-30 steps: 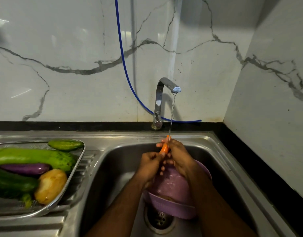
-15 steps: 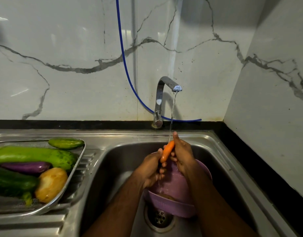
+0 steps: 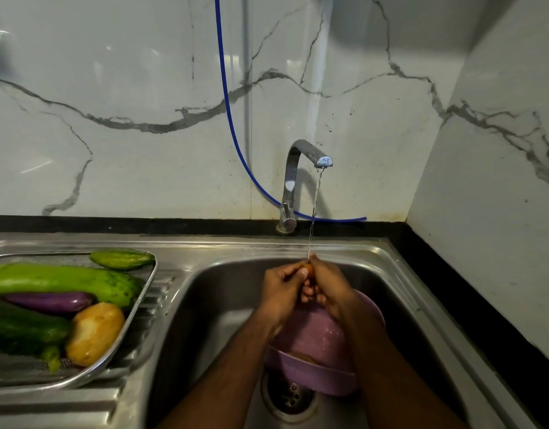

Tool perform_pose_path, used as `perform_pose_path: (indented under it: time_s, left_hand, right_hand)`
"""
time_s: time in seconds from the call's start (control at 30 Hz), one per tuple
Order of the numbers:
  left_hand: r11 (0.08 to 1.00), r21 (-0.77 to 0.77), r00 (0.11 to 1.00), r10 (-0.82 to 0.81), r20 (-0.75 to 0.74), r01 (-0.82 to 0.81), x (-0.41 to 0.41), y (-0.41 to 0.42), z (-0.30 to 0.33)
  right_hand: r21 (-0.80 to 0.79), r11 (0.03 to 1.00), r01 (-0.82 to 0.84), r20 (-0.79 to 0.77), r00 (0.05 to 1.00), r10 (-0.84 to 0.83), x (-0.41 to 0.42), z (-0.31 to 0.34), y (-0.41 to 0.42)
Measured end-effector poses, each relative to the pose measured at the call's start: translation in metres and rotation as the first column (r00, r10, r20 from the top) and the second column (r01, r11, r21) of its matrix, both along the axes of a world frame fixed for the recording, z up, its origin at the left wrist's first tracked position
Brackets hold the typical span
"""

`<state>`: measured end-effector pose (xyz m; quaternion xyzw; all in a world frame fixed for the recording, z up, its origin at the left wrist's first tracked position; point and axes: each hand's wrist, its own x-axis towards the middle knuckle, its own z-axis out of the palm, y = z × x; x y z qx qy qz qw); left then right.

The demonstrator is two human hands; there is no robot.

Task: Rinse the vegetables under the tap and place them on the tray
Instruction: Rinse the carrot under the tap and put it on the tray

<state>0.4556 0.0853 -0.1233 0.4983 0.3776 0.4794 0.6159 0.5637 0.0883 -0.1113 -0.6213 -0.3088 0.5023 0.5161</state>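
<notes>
A carrot (mostly hidden) is gripped between left hand and right hand under the tap stream, above a purple colander

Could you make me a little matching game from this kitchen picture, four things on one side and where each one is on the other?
Things:
1. orange carrot
2. yellow-brown potato
3. purple plastic colander bowl
4. thin blue hose

Places:
A. hanging down the marble wall
B. in the sink basin, below the hands
C. held between both hands under the running water
D. on the metal tray beside the sink

Pairs: 1-C, 2-D, 3-B, 4-A
</notes>
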Motion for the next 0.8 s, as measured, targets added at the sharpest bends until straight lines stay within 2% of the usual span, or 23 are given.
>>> perform_pose_path:
  time_s: [0.1,0.2,0.3,0.5,0.6,0.8]
  left_hand:
    - [0.999,0.040,1.000,-0.012,-0.006,0.012,-0.002,0.001,-0.001]
    - [0.999,0.051,1.000,0.010,-0.011,-0.009,-0.006,0.001,0.000]
    - [0.997,0.081,0.998,0.023,-0.056,-0.019,-0.009,0.004,-0.002]
    - [0.989,0.148,0.993,0.030,-0.115,-0.013,-0.007,0.000,0.000]
    - [0.982,0.183,0.980,0.084,-0.178,-0.051,-0.006,0.005,-0.004]
    - [0.939,0.296,0.911,0.267,-0.314,-0.173,-0.010,0.016,-0.016]
  right_hand:
    - [-0.030,0.992,-0.123,0.125,0.984,0.126,-0.002,0.002,-0.003]
    - [-0.100,0.973,-0.208,0.094,0.972,0.217,-0.002,0.000,-0.006]
    - [-0.118,0.961,-0.250,0.201,0.942,0.270,-0.004,-0.002,-0.008]
    - [-0.013,0.994,-0.108,0.419,0.902,0.103,-0.008,-0.002,-0.005]
    - [0.017,0.995,-0.102,0.389,0.917,0.087,-0.011,0.000,-0.006]
    - [0.108,0.971,-0.212,0.366,0.917,0.160,-0.021,-0.002,-0.005]
